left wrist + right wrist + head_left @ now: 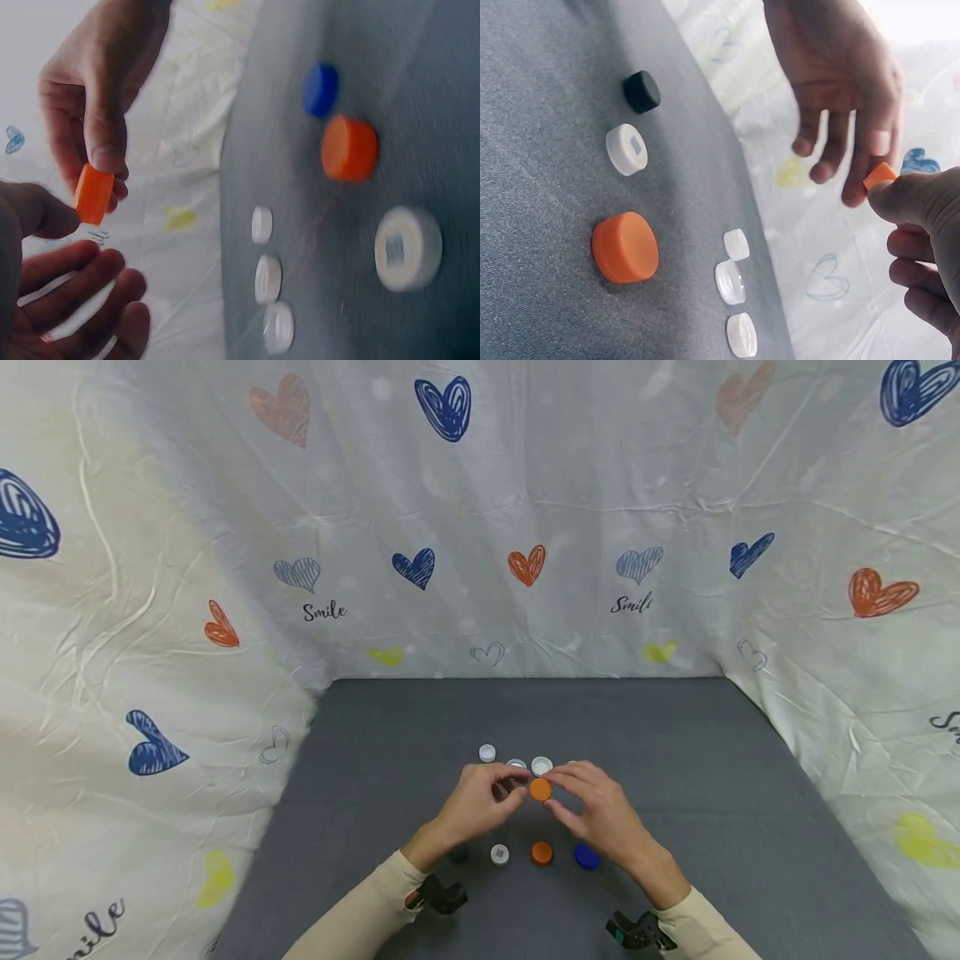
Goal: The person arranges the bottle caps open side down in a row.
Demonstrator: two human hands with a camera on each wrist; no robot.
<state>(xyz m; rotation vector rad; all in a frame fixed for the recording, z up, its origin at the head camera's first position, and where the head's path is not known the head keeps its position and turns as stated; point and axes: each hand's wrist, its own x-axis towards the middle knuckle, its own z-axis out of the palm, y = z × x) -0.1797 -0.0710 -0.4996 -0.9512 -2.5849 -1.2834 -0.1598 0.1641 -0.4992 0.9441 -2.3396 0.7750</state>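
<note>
"Hand, left (pixel 480 802)?"
"Head view, lower centre: fingers loosely spread, thumb beside an orange cap (pixel 540 790), contact unclear; left forearm (pixel 367 897) slants up rightward."
"Cap's place?"
"Lower centre, slightly right, between both hands."
"Right hand (pixel 603 810)?"
"Pinching that cap, thumb to fingers; right forearm (pixel 701 918) slants up leftward."

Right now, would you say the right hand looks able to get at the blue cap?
Probably not without letting go first: the right hand pinches an orange cap, though no other cap seems to block the blue cap.
</note>
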